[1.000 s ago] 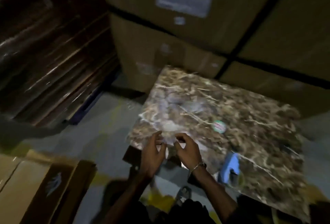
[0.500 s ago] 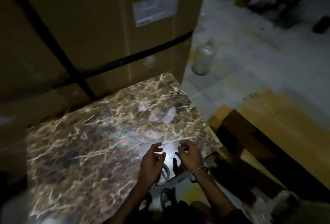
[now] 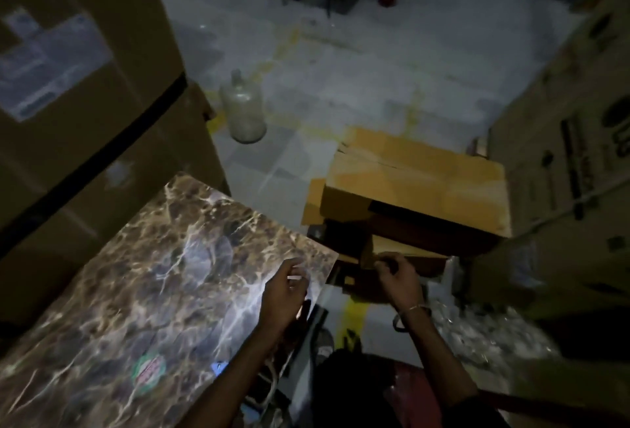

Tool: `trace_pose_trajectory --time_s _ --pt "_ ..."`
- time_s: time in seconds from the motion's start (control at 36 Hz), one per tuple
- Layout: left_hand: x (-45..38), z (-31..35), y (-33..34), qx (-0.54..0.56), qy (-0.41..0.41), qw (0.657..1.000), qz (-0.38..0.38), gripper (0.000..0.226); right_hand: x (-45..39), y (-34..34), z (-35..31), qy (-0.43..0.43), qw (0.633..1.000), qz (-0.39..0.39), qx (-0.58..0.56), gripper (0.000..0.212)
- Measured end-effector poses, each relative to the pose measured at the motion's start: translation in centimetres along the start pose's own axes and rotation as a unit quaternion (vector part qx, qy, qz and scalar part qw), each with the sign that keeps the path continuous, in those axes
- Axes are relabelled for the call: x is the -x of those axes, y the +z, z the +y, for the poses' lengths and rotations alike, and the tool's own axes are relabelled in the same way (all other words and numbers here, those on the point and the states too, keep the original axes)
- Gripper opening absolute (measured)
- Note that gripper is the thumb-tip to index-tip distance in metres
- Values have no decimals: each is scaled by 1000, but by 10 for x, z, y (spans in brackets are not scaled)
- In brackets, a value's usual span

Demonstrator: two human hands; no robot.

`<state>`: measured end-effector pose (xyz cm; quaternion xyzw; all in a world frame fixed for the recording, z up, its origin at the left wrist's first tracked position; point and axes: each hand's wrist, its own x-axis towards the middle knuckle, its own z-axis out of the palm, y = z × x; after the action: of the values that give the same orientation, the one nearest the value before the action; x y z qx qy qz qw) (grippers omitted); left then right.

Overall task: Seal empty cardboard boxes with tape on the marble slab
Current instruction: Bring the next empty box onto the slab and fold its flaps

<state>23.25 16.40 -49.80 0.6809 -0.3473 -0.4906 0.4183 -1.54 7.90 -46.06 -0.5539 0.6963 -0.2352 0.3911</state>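
While the light stays dim here, we pick out the marble slab (image 3: 143, 277) filling the lower left, its veined worktop face glossy and tilted in our view. Our left hand (image 3: 283, 294) hovers over the slab's corner at about three o'clock of that surface, fingers loosely curled; something pale and thin shows at the fingertips, but we cannot tell whether that grip is pinching it or simply relaxed. Our right hand (image 3: 399, 281), a thin bracelet (image 3: 414, 308) at the wrist, reaches off the slab towards two o'clock, fingers curled at the near edge of a stack of flattened cardboard boxes (image 3: 416, 189) sitting on the floor; whether that grip has actually closed on the cardboard is too blurred to call. The stack lies just beside the slab's corner, not on it. On the slab near six o'clock we see a round red-and-green sticker (image 3: 149, 371) and, just to its right, a small blue item (image 3: 218, 367). Big cartons (image 3: 78, 93) rise at ten o'clock, touching the slab's far edge. A clear glass jug (image 3: 242, 110) stands on the grey floor (image 3: 341, 62) at twelve o'clock, and more printed cartons (image 3: 572, 161) wall off three o'clock.
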Motion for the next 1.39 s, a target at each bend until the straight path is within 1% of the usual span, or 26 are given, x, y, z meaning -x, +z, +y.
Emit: trace_pose_trajectory --time_s 0.06,0.08,0.17,0.22,0.28,0.36,0.44,0.5,0.56,0.64,0.72,0.75,0.83,0.86,0.92,0.97,1.0,1.06,1.08,1.17,1.25,1.33,1.39 --pt "-24 17 15 -6 10 1000 -23 27 -22 -16 5 20 999 24 12 18" --pt "-36 27 24 -32 21 999 -22 26 -36 -25 8 29 999 38 18 19" --pt "-79 49 49 -90 67 993 -28 39 -86 -53 25 56 993 88 49 29" --pt "-108 71 67 -130 86 988 -7 47 -120 -72 37 79 986 114 88 43" --pt "-140 89 84 -173 75 982 23 53 -149 -91 46 103 978 138 114 60" --pt "-188 110 103 -203 36 975 78 78 -185 -117 61 136 963 178 147 70" --pt "-232 118 116 -217 19 970 110 93 -214 -140 79 183 954 172 164 92" --pt "-257 118 123 -228 12 967 115 97 -233 -151 93 217 949 166 155 104" --pt "-276 118 128 -234 -6 967 102 99 -248 -159 102 247 942 165 158 116" --pt "-297 117 133 -229 -28 971 64 101 -266 -165 111 281 930 168 170 124" --pt "-310 113 136 -185 -60 980 44 98 -278 -170 110 310 916 200 156 133" --pt "-311 114 138 -158 -71 984 40 92 -281 -171 110 318 912 208 154 136" --pt "-310 112 137 -97 -69 992 34 60 -289 -168 109 326 909 223 130 144" --pt "-309 113 133 -94 -66 993 36 56 -290 -165 105 326 909 232 120 147" --pt "-307 112 119 -94 -63 993 43 62 -288 -159 93 319 906 252 119 145" --pt "-302 110 101 -93 -60 992 55 67 -283 -153 73 310 903 267 129 138" --pt "-297 110 91 -95 -61 992 62 63 -279 -149 64 306 903 272 132 136" --pt "-277 121 71 -90 -50 990 95 49 -269 -138 43 293 906 277 130 134" --pt "-266 124 59 -79 -43 990 113 47 -264 -131 32 282 910 275 129 132" --pt "-231 128 10 -41 -26 986 162 49 -243 -105 -9 244 926 254 137 121" --pt "-183 126 -48 16 -22 976 217 52 -215 -73 -51 201 942 232 133 116" --pt "-122 121 -103 41 -1 957 286 39 -179 -35 -93 140 958 209 138 112" --pt "-76 108 -141 43 2 939 341 40 -150 -7 -118 102 966 192 137 109"
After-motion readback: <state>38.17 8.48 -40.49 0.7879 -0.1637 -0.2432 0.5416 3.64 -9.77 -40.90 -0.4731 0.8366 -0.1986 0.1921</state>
